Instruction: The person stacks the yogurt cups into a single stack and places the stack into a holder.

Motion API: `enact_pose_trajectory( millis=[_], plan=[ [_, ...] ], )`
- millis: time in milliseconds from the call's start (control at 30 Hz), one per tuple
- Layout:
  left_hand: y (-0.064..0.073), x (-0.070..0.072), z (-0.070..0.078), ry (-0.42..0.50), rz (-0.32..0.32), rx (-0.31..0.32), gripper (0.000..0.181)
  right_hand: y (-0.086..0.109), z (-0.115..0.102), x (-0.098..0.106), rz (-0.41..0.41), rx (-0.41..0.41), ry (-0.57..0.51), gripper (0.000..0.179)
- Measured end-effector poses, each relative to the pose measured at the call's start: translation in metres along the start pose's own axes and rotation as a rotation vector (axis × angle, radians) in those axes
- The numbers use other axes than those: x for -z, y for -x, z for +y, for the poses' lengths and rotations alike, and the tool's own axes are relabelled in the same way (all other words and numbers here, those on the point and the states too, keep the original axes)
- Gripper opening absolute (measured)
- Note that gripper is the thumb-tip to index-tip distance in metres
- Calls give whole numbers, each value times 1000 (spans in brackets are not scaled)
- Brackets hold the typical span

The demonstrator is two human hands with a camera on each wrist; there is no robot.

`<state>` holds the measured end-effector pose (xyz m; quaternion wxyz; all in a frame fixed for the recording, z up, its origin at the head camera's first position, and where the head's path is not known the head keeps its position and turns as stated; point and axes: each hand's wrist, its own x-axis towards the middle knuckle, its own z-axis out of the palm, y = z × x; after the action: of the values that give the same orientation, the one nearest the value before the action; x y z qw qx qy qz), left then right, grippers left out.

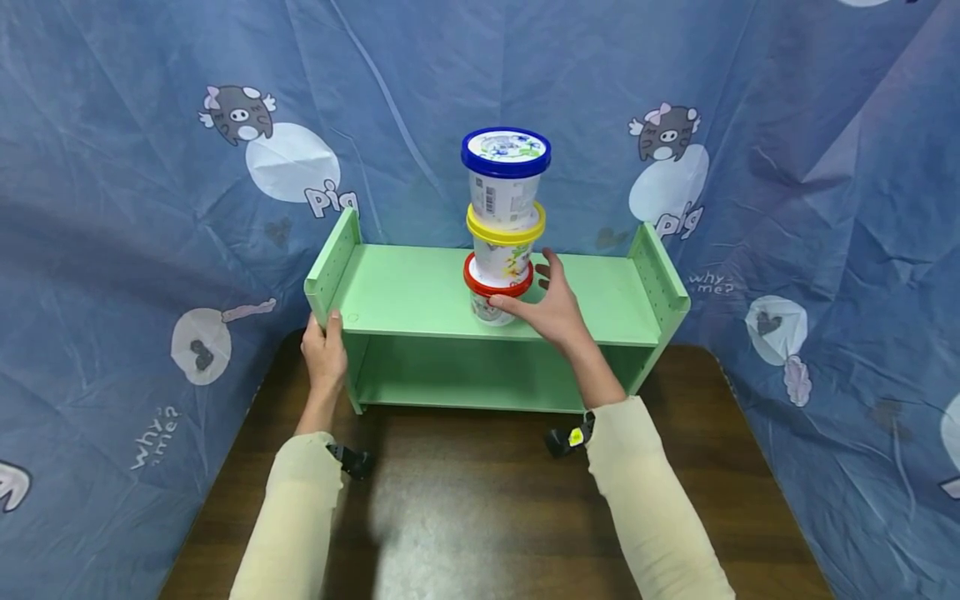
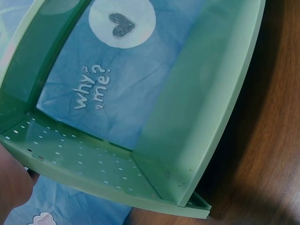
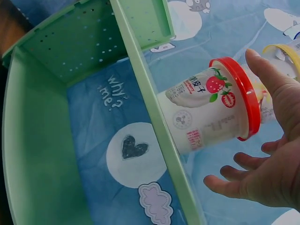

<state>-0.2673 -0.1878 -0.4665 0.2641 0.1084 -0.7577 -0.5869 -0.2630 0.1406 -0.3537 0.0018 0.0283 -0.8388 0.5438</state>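
A green two-tier shelf stands on the table. My left hand grips the front edge of its left side panel. Three white tubs are stacked on the upper board: a red-lidded tub with strawberry pictures at the bottom, a yellow-lidded tub in the middle, a blue-lidded tub on top. Beside the stack, my right hand has its thumb and fingers spread around the lower tubs. In the right wrist view a gap shows between its fingers and the red-lidded tub.
A dark brown wooden table lies under and in front of the shelf. Blue cloth with pig prints hangs behind and at both sides. The shelf's right side panel rises beyond the right hand.
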Motion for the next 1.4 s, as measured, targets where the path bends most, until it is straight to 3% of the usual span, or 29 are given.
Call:
enact_pose_trajectory(
  millis=[700, 1000, 1233, 1400],
  plan=[
    [0, 1, 2, -15, -8, -1, 42, 41, 4, 28, 48, 46, 42, 113],
    [-1, 3, 3, -34, -12, 15, 41, 59, 17, 31, 60, 123, 95, 114],
    [-2, 5, 4, -36, -29, 30, 42, 74, 34, 27, 60, 97, 176, 114],
    [-4, 9, 7, -67, -38, 38, 42, 83, 45, 24, 50, 73, 176, 113]
  ],
)
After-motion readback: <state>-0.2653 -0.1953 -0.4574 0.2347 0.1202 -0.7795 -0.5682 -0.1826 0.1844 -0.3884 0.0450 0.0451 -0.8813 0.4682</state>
